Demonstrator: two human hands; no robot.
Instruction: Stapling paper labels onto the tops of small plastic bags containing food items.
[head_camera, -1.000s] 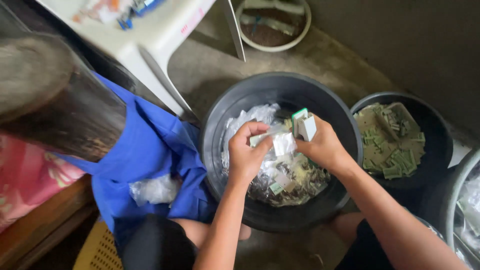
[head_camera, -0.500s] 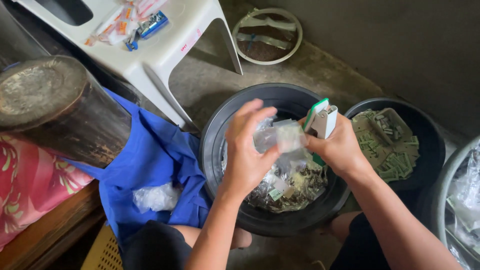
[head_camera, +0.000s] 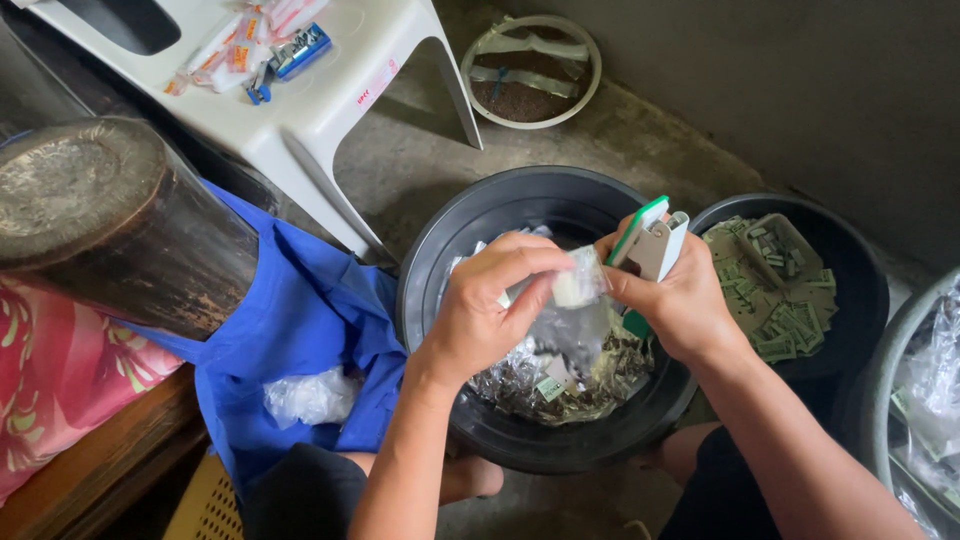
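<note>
At far left a dark cylindrical post (head_camera: 110, 225) stood over a pink patterned cloth (head_camera: 60, 375). Behind it, a white plastic stool (head_camera: 330, 90) carried wrapped sachets (head_camera: 235, 55) and a small blue tool (head_camera: 298, 50) near its front edge. A blue fabric (head_camera: 300, 320) lay spread on the floor beside the post, with a crumpled clear bag (head_camera: 312, 397) resting on its lower part.

The left hand (head_camera: 490, 320) was curled, thumb and fingertips pinched on the top edge of a small clear plastic packet (head_camera: 578, 300). The packet hung above the middle of a black basin (head_camera: 480, 240), which held a heap of similar filled packets (head_camera: 560, 375) against its near wall.

The right hand (head_camera: 680, 300) touched the same packet at its upper right corner and was clenched around a white-and-green stapler (head_camera: 652, 240), its nose pointing up and left. Whether the stapler was pressed closed could not be told.

Right of this, a second black basin (head_camera: 860, 290) held green-and-white paper labels (head_camera: 775, 300). A grey tub (head_camera: 885, 390) with clear plastic stood at the right edge. A round sieve (head_camera: 530, 70) lay on the concrete floor behind.
</note>
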